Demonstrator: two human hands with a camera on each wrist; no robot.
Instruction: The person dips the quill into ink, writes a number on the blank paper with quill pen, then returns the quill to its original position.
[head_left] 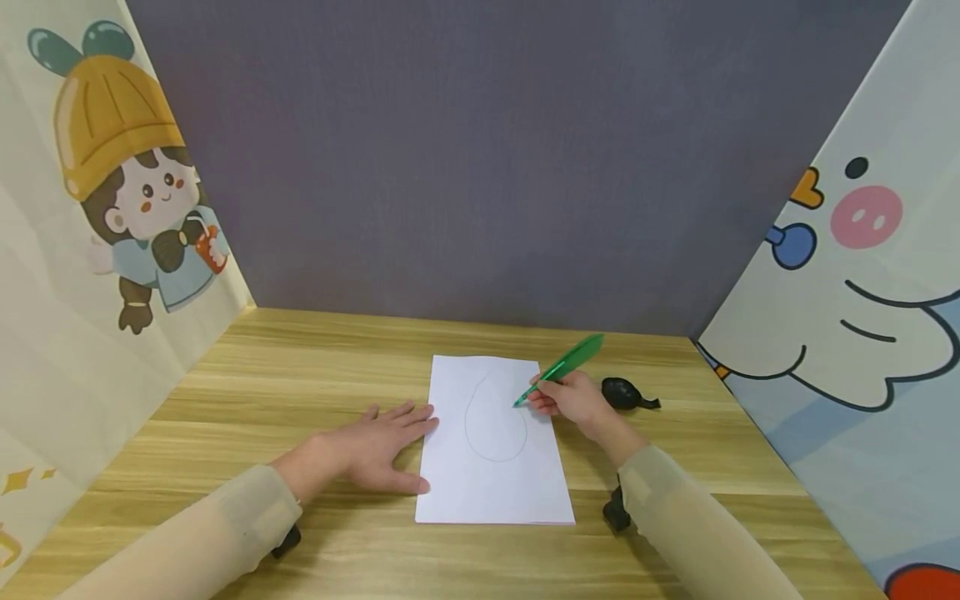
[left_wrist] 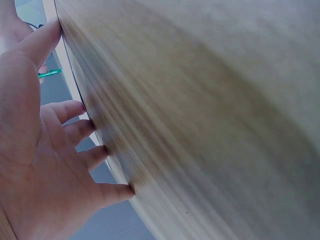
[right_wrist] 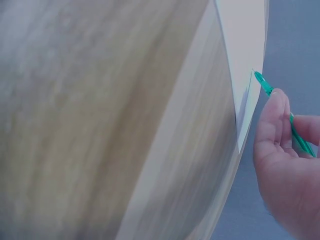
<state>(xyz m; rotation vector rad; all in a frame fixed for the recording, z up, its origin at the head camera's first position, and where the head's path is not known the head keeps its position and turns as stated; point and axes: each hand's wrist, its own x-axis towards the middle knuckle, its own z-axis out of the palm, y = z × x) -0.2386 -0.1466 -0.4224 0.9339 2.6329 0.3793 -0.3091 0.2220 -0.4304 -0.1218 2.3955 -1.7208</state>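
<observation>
A sheet of white paper (head_left: 450,496) lies on the wooden table, bearing a thin teardrop-like outline with a gap at its upper right. My right hand (head_left: 576,398) pinches a green pen (head_left: 558,369) with a wide leaf-shaped top, its tip at the paper's right half near that gap. In the right wrist view the pen (right_wrist: 264,84) slants from between thumb and fingers toward the sheet. My left hand (head_left: 373,450) lies spread at the paper's left edge, fingertips and thumb touching it. The left wrist view shows those fingers (left_wrist: 91,156) extended, holding nothing.
A black bulb-shaped object (head_left: 621,393) with a narrow neck lies just right of my right hand. A grey panel (head_left: 465,167) stands behind the wooden table (head_left: 315,367). Printed cartoon sheets flank both sides. Small dark devices (head_left: 618,510) show by the wrists.
</observation>
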